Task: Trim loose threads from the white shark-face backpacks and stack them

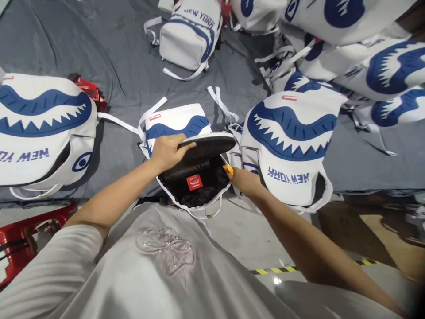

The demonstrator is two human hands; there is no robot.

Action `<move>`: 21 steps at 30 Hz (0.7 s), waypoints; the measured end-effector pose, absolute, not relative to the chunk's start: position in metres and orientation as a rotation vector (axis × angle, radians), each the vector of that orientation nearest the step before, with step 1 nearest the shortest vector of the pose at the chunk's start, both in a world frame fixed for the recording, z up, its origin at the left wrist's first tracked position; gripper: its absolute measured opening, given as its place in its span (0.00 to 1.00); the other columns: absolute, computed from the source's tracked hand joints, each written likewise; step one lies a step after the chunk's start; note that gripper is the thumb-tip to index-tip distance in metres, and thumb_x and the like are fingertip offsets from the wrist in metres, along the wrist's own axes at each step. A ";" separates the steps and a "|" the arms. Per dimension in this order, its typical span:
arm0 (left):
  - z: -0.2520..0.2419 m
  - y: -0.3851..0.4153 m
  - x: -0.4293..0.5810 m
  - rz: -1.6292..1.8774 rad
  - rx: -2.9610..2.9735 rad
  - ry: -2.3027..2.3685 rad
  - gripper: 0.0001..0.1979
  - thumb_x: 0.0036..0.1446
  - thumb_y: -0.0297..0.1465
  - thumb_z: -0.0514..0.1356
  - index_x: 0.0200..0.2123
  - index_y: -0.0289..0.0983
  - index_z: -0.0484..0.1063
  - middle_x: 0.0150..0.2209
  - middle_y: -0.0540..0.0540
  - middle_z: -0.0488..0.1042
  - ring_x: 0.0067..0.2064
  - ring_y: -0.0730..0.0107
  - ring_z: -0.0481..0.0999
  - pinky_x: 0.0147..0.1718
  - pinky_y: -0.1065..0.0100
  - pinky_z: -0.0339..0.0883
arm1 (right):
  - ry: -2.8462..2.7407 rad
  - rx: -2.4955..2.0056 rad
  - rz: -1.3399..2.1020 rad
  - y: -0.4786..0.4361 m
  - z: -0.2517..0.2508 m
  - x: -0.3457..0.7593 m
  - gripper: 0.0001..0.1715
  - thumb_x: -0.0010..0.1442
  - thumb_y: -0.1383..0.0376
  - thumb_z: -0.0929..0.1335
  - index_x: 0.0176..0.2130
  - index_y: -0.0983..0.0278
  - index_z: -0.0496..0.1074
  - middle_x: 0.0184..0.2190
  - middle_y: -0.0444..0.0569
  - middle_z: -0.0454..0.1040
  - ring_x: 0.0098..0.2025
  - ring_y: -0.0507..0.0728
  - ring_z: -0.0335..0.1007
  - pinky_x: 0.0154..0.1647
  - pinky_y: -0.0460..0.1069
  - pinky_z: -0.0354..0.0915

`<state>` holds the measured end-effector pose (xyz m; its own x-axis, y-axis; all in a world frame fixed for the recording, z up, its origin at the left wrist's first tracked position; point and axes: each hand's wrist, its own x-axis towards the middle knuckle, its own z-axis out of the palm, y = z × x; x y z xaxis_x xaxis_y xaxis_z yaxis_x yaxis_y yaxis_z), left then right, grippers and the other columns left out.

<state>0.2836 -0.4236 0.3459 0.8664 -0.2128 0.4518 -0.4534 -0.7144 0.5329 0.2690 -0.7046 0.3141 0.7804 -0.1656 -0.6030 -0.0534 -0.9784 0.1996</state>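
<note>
A white backpack with a blue shark-mouth print lies unzipped in front of me, its opening toward my body. My left hand is closed on the edge of its lifted top flap, thumb over the rim. The black lining shows, with a red label sewn inside. At the right side of the opening, my right hand is closed round a small yellow object. Its tip sits by the zipper edge; the fingers hide most of it, so its kind is unclear.
Matching backpacks lie close by at left and right. A smaller one lies farther back, and a pile fills the back right. Grey cloth covers the table. A red plastic stool stands at lower left.
</note>
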 end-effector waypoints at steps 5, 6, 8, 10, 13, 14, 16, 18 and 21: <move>0.342 -0.424 0.281 0.532 2.351 -0.454 0.25 0.65 0.48 0.51 0.22 0.38 0.68 0.20 0.49 0.68 0.24 0.70 0.68 0.26 0.67 0.50 | -0.300 2.807 -1.349 -0.725 0.329 0.225 0.28 0.67 0.49 0.58 0.49 0.67 0.73 0.29 0.55 0.77 0.27 0.60 0.75 0.31 0.51 0.64; 0.346 -0.427 0.280 0.543 2.342 -0.519 0.26 0.65 0.48 0.50 0.22 0.38 0.67 0.20 0.49 0.67 0.24 0.70 0.68 0.26 0.67 0.51 | -0.312 2.852 -1.222 -0.723 0.332 0.222 0.29 0.67 0.48 0.58 0.49 0.67 0.72 0.32 0.57 0.78 0.31 0.62 0.76 0.32 0.52 0.64; 0.357 -0.434 0.277 0.561 2.322 -0.687 0.26 0.65 0.49 0.50 0.21 0.38 0.66 0.19 0.49 0.66 0.23 0.70 0.67 0.26 0.66 0.52 | -0.319 2.933 -0.931 -0.710 0.332 0.216 0.29 0.67 0.48 0.58 0.50 0.67 0.71 0.36 0.60 0.78 0.38 0.64 0.76 0.35 0.52 0.63; 0.373 -0.440 0.271 0.582 2.305 -0.845 0.26 0.64 0.50 0.50 0.20 0.39 0.66 0.18 0.49 0.64 0.23 0.70 0.67 0.27 0.66 0.53 | -0.352 3.026 -0.735 -0.694 0.322 0.209 0.28 0.68 0.49 0.57 0.52 0.67 0.69 0.37 0.59 0.78 0.39 0.64 0.76 0.35 0.51 0.62; 0.401 -0.446 0.258 0.615 2.302 -1.012 0.27 0.64 0.51 0.50 0.20 0.39 0.65 0.18 0.50 0.63 0.23 0.70 0.66 0.27 0.65 0.53 | -0.391 3.202 -0.493 -0.676 0.290 0.190 0.26 0.69 0.54 0.56 0.54 0.69 0.67 0.33 0.58 0.78 0.36 0.62 0.76 0.33 0.49 0.60; 0.411 -0.447 0.253 0.620 2.304 -1.056 0.26 0.64 0.50 0.50 0.20 0.39 0.65 0.18 0.50 0.63 0.23 0.71 0.65 0.27 0.66 0.53 | -0.353 3.259 -0.437 -0.674 0.278 0.182 0.26 0.68 0.56 0.57 0.54 0.70 0.67 0.33 0.58 0.78 0.35 0.62 0.76 0.33 0.49 0.60; 0.428 -0.448 0.245 0.624 2.321 -1.103 0.26 0.65 0.50 0.50 0.21 0.39 0.65 0.18 0.50 0.63 0.23 0.71 0.65 0.26 0.66 0.53 | -0.212 3.348 -0.384 -0.676 0.257 0.163 0.24 0.67 0.59 0.58 0.54 0.71 0.67 0.34 0.58 0.79 0.36 0.61 0.76 0.34 0.48 0.61; 0.439 -0.448 0.242 0.643 2.359 -1.068 0.25 0.65 0.50 0.50 0.22 0.39 0.65 0.18 0.50 0.63 0.23 0.71 0.65 0.27 0.66 0.53 | -0.056 3.370 -0.412 -0.682 0.246 0.144 0.23 0.66 0.60 0.59 0.54 0.70 0.68 0.36 0.57 0.79 0.36 0.61 0.77 0.35 0.48 0.62; 0.438 -0.451 0.251 0.698 2.405 -0.942 0.26 0.64 0.50 0.52 0.21 0.39 0.64 0.18 0.50 0.63 0.23 0.72 0.65 0.27 0.67 0.53 | 0.110 3.267 -0.578 -0.686 0.248 0.127 0.20 0.68 0.57 0.59 0.50 0.67 0.69 0.34 0.56 0.79 0.34 0.61 0.77 0.33 0.48 0.61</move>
